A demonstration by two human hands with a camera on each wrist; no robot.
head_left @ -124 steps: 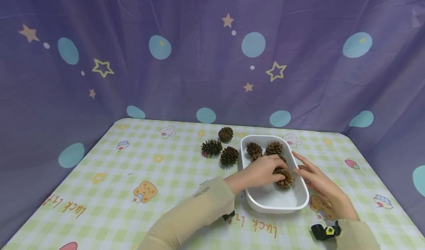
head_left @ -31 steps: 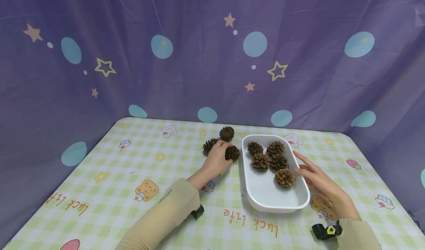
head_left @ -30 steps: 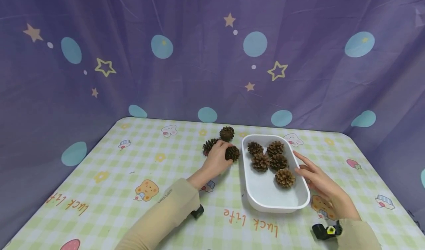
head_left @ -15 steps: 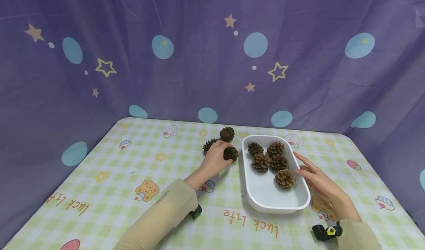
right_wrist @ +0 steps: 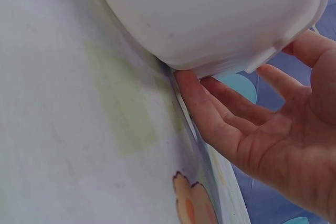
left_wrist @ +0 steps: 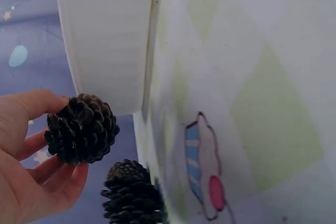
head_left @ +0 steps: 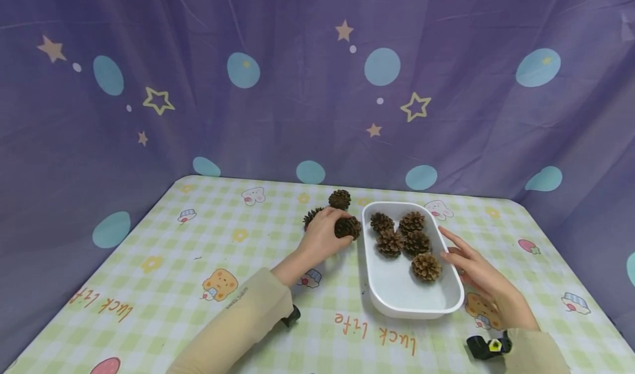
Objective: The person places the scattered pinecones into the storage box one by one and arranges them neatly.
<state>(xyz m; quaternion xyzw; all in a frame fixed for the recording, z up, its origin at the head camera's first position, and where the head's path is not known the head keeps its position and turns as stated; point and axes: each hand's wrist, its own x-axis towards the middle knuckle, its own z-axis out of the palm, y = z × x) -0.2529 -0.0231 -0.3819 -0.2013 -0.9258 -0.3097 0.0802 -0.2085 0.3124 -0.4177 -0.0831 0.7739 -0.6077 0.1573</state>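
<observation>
My left hand (head_left: 323,235) grips a dark brown pine cone (head_left: 348,228) just left of the white plastic box (head_left: 416,312). In the left wrist view the thumb and fingers curl round that cone, which hangs clear of the cloth. Behind the hand lies one loose pine cone (head_left: 339,199); another spiky cone (head_left: 311,217) is partly hidden by the knuckles. Inside the box sit several pine cones, the lightest (head_left: 425,267) nearest the front. My right hand (head_left: 478,274) rests its extended fingertips against the box's right wall; the right wrist view shows its fingers (right_wrist: 205,108) at the underside edge.
A green-and-white checked tablecloth (head_left: 163,319) covers the table, with printed bears, cupcakes and lettering. A purple curtain (head_left: 278,120) with stars and blue dots closes off the back and sides.
My left hand left the box, reached the loose cones at its left and took hold of one. That cone has since shifted slightly toward the box. The right hand keeps its place.
</observation>
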